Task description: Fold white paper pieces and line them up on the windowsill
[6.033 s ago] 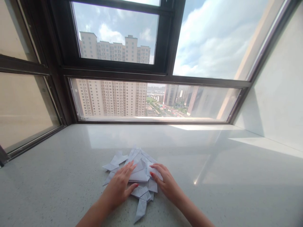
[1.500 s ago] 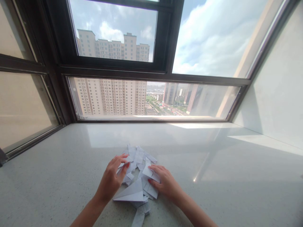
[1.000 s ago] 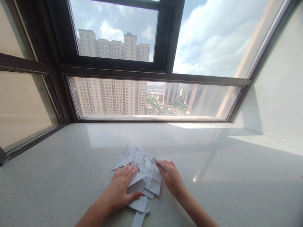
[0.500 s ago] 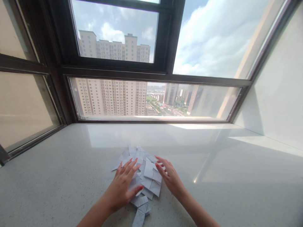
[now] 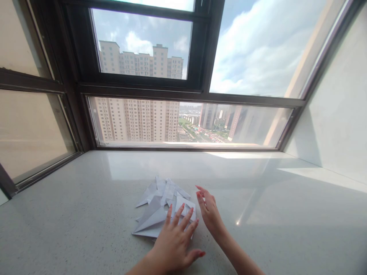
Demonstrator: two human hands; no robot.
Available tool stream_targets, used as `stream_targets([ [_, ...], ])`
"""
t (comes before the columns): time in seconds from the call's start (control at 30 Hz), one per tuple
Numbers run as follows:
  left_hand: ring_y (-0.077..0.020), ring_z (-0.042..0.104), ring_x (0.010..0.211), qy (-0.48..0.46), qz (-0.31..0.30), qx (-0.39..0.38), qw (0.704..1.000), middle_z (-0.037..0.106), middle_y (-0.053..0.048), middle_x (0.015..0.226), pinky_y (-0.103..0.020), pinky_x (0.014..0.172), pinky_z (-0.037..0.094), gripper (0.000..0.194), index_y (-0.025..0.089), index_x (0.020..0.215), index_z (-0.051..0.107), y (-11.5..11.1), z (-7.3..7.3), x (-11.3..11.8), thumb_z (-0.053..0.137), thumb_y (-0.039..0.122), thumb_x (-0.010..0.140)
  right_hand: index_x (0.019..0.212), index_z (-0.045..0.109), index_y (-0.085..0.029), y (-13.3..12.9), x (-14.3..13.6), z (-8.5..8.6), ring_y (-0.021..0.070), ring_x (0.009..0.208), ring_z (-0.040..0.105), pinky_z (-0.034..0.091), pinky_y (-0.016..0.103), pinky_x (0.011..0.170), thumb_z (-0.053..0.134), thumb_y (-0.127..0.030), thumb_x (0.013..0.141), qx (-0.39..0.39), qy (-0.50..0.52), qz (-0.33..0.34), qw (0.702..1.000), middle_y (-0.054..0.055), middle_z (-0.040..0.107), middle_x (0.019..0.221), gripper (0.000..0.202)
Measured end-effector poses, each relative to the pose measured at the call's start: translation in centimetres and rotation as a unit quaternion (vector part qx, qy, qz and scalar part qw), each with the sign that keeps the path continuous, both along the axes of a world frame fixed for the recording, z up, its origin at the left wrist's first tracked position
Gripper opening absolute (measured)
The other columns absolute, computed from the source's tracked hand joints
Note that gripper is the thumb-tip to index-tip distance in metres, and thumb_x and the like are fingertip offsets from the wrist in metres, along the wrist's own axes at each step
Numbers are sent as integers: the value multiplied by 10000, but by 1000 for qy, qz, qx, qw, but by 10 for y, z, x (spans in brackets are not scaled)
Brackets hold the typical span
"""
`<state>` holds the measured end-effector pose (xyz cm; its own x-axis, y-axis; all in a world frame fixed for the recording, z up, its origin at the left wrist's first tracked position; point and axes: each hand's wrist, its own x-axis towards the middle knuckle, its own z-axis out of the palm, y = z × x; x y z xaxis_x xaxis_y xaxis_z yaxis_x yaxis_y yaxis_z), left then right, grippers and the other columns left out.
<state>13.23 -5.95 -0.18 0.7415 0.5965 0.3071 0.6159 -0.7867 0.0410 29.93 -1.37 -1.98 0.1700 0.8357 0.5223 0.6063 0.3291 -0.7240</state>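
Note:
Several folded white paper pieces (image 5: 151, 219) lie in an overlapping pile on the pale speckled sill. My left hand (image 5: 176, 238) rests over the pile's lower right part with its fingers spread, hiding some of the papers under it. Just right of the pile, my right hand (image 5: 208, 210) is raised with its fingers slightly bent and apart, and nothing shows in it. A pointed folded sheet sticks out at the pile's left side.
The speckled sill (image 5: 272, 229) spreads around the pile. Behind it stands a dark window frame (image 5: 183, 149), with tall buildings (image 5: 143, 118) outside. A white wall (image 5: 341, 95) rises on the right.
My left hand has moved right across the papers, uncovering the pointed folds on the left. My right hand has shifted slightly right, away from the pile. The view has tilted a little.

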Motion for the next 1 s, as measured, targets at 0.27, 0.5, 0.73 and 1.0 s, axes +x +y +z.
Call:
stream_targets([
  [0.27,-334,162,1260,-32,141,-40,989,315,-21,1366,-640,942,75,460,356,1258,341,20,-5,25,242,508,836,1047,516,-192,2,0,-2,213,933,524,348,415,862,291,-391,857,13,-20,-4,1000,81,605,1012,355],
  [0.5,-348,160,1257,-27,197,-79,977,280,-20,1382,-649,923,59,516,403,1266,292,38,-20,15,214,598,794,1052,522,-196,1,0,-1,205,926,535,373,393,854,298,-383,858,10,-25,-5,1000,78,612,1001,350],
  [0.73,-315,143,1270,-13,216,-102,971,264,-15,1389,-620,942,57,515,396,1265,300,47,-16,-16,174,591,804,1047,530,-190,0,-3,2,211,936,538,366,404,865,302,-381,853,-13,-28,1,1000,86,610,1020,355],
  [1.0,-271,139,1278,31,212,-125,969,237,-10,1399,-563,972,95,511,381,1279,269,56,-8,-56,173,575,816,1043,526,-181,-2,-5,1,220,970,523,339,422,889,294,-377,852,-34,-41,16,998,93,604,1039,359],
])
